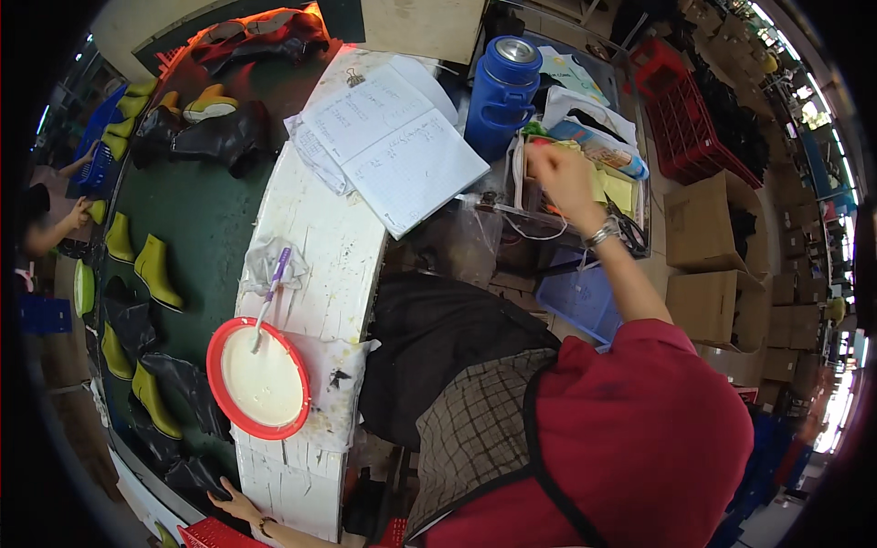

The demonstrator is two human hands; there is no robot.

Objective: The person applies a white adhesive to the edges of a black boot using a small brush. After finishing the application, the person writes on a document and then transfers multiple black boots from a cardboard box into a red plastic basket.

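At the lower left, my left hand has its fingers at the edge of a black leather piece on the green belt, seemingly pinching it. My right hand, a metal band on its wrist, is over an open tray of small items. Its fingers are curled; what they hold, if anything, is hidden. Scissors lie in the tray, near my wrist. Between my arms, a red-rimmed bowl of creamy white liquid stands on the white bench, a purple-handled brush leaning in it.
Yellow-green shoe lasts and black leather pieces line the green belt. An open notebook and a blue flask stand beyond the bowl. Cardboard boxes and a red crate are at right. Another person's hand shows far left.
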